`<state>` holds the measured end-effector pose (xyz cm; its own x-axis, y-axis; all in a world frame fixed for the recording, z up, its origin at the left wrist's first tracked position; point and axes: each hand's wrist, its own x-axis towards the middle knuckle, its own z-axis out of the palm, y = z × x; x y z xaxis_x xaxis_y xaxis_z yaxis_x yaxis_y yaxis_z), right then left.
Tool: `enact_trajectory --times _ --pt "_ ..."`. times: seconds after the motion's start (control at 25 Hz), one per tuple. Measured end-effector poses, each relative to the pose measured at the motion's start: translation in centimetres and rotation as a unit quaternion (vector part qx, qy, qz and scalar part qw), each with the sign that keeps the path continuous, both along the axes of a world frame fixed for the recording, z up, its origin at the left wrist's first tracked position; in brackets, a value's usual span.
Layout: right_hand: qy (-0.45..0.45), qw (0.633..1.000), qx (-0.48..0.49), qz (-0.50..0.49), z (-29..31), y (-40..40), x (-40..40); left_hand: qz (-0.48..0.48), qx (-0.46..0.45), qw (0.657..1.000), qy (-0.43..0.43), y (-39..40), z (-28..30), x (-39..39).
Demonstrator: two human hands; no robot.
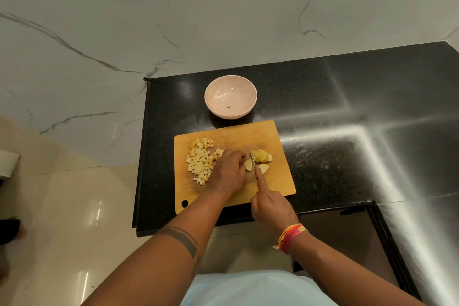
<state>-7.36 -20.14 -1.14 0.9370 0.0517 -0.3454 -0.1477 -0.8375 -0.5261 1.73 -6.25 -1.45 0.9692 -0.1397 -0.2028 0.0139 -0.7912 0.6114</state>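
counter (323, 107) bears one bowl (218, 97), one board (280, 181); right hand (269, 204) grips one knife (252, 160).

A pale pink bowl (231, 93) stands on the black speckled counter (323, 97), near a white veined wall (173, 12).

Wooden cutting board (278, 181) on black counter (335, 112), left hand (229, 172) steadying potato piece (248, 165) mid-board, right hand (269, 202) holding knife (252, 161) through it, slices (262, 156) just right of the blade, diced cubes (201, 160) on the board's left part, pink bowl (230, 97) just beyond the board.

Bright glare streaks cross the black countertop (347, 112); wide-angle bending at edges, focus soft throughout.
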Motion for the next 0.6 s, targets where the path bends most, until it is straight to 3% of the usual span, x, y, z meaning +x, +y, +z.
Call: enact_trajectory --times 0.28,0.6 --pt "0.003 1.000 -0.018 0.008 -0.2 0.1 -0.5 -0.059 0.061 0.996 -0.004 0.2 0.2 -0.3" --pt "0.021 0.999 0.000 0.026 0.1 1.5 1.3 0.022 0.035 0.999 -0.002 1.3 -0.3 -0.7"
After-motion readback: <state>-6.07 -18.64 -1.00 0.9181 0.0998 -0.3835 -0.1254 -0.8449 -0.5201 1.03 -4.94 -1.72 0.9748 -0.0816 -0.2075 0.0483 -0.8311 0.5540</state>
